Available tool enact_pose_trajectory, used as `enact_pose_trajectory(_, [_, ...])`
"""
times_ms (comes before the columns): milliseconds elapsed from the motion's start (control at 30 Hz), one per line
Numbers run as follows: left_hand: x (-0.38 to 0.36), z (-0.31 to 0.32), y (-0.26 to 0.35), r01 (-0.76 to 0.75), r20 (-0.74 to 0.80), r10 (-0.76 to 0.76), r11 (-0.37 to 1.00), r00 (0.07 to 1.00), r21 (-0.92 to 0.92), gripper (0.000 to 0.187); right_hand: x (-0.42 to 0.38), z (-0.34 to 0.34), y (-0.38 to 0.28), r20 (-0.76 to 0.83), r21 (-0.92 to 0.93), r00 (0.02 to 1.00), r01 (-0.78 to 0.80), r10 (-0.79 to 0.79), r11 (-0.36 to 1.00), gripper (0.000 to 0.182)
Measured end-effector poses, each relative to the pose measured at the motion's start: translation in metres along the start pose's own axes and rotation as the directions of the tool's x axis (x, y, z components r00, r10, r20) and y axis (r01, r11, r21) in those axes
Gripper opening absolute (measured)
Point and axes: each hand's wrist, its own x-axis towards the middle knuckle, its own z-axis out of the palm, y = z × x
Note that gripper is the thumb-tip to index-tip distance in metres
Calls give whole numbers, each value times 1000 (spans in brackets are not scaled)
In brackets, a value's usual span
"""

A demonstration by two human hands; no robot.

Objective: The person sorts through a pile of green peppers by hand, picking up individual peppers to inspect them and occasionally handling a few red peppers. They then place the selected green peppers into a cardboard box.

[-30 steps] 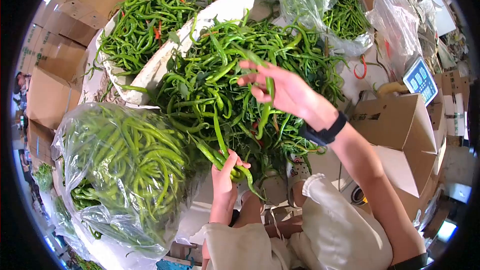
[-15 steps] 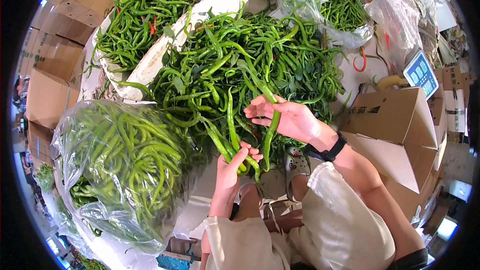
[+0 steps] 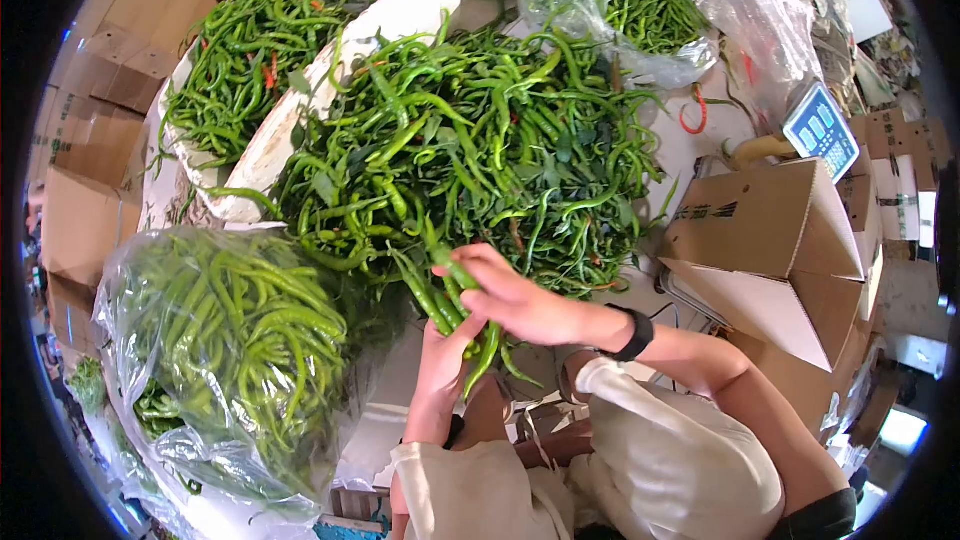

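In my left hand (image 3: 442, 348) is a small bunch of long green chili peppers (image 3: 425, 290), stems pointing up and away. My right hand (image 3: 500, 292) has its fingers wrapped over a pepper (image 3: 462, 278) right against that bunch, and the two hands touch. Pepper tips (image 3: 487, 355) hang out below the hands. Just beyond lies a big loose heap of green chili peppers (image 3: 480, 155) with some leaves mixed in. Close on the left stands a clear plastic bag (image 3: 240, 340) full of paler green peppers. My left fingers are partly covered by the right hand.
A white foam box (image 3: 345, 55) of peppers with a few red ones stands behind left. Another clear bag (image 3: 640, 25) of peppers lies at the back. On the right are a scale display (image 3: 822, 135) and an open cardboard box (image 3: 765, 230). Cartons (image 3: 95, 200) line the left.
My right hand has moved left and down, bringing its pepper to the bunch in my left hand. The view has shifted slightly.
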Motion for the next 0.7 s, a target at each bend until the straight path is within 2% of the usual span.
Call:
enact_pose_trajectory(33, [0,1,-1,-25,-21,26,996,999,80,24,-4,2,6,-14,-173,997,72,-76,982,43])
enact_pose_trajectory(67, [0,1,-2,-48,-41,56,986,998,162,26,-5,1,-1,-14,-197,999,39,-43,980,41])
enact_pose_trajectory(133, [0,-12,-2,-21,70,10,988,997,150,27,-2,-8,3,-29,-223,997,70,-78,972,36])
enact_pose_trajectory(167, [2,-16,-3,-6,126,-13,989,992,145,28,4,-23,7,-65,-335,984,137,-168,932,32])
enact_pose_trajectory(200, [-2,-4,7,32,93,-46,989,995,141,28,10,-41,8,-208,-289,968,76,-141,954,29])
enact_pose_trajectory(233, [-1,-5,6,22,102,-37,989,994,145,29,16,-65,16,-345,-381,919,50,-192,923,24])
enact_pose_trajectory(267, [-1,-7,6,10,109,-26,989,994,147,30,22,-95,33,-443,-512,872,-56,-208,857,24])
enact_pose_trajectory(300, [-1,-9,5,6,122,-24,989,992,145,29,28,-122,40,-570,-576,809,-268,-145,773,28])
enact_pose_trajectory(367, [-1,-12,5,-4,151,-19,989,988,147,27,34,-174,71,-735,-555,677,-587,-17,590,26])
enact_pose_trajectory(400, [-1,-11,6,-3,154,-20,989,988,147,27,33,-193,84,-732,-613,681,-669,16,421,22])
enact_pose_trajectory(433, [-2,-9,8,-1,156,-22,989,987,146,26,32,-204,91,-705,-687,710,-681,-4,256,20])
enact_pose_trajectory(533, [-2,-9,9,-9,157,-15,988,987,152,24,34,-210,96,-680,-728,731,-664,-56,174,20])
enact_pose_trajectory(567, [-1,-9,8,-10,148,-12,989,989,148,24,32,-204,95,-653,-757,730,-639,-202,136,15])
enact_pose_trajectory(667, [-1,-11,7,-12,117,-4,991,993,134,25,45,-170,51,-743,-669,668,-739,-40,82,12])
enact_pose_trajectory(700, [-1,-11,8,-13,109,-2,991,994,131,25,49,-158,49,-617,-786,783,-618,81,-15,12])
